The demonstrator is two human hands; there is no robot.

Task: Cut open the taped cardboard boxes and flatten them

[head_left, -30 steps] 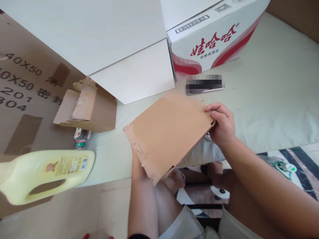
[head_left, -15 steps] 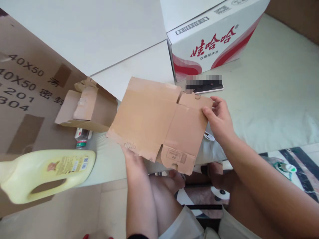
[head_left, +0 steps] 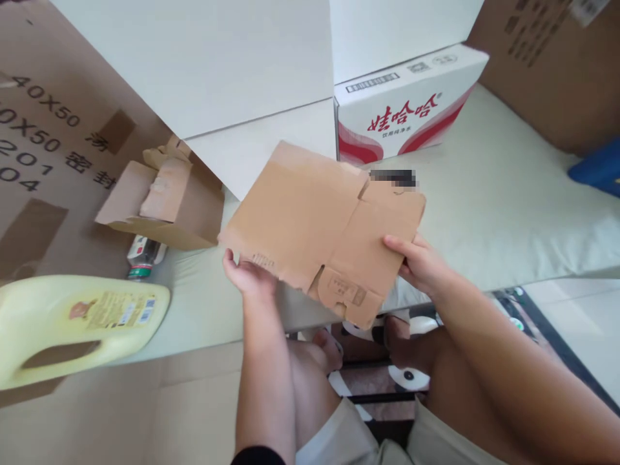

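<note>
Counted one flattened carton (head_left: 305, 213), one jug (head_left: 111, 320). Pinching carton's 4 o'clock edge with right hand (head_left: 423, 263); supporting 8 o'clock with left hand (head_left: 252, 279), palm up, can't tell grip.

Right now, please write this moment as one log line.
right hand: thumb on cardboard piece, right edge | left hand: at lower-left edge, fingers partly hidden | to the left: small carton, yellow jug
</note>
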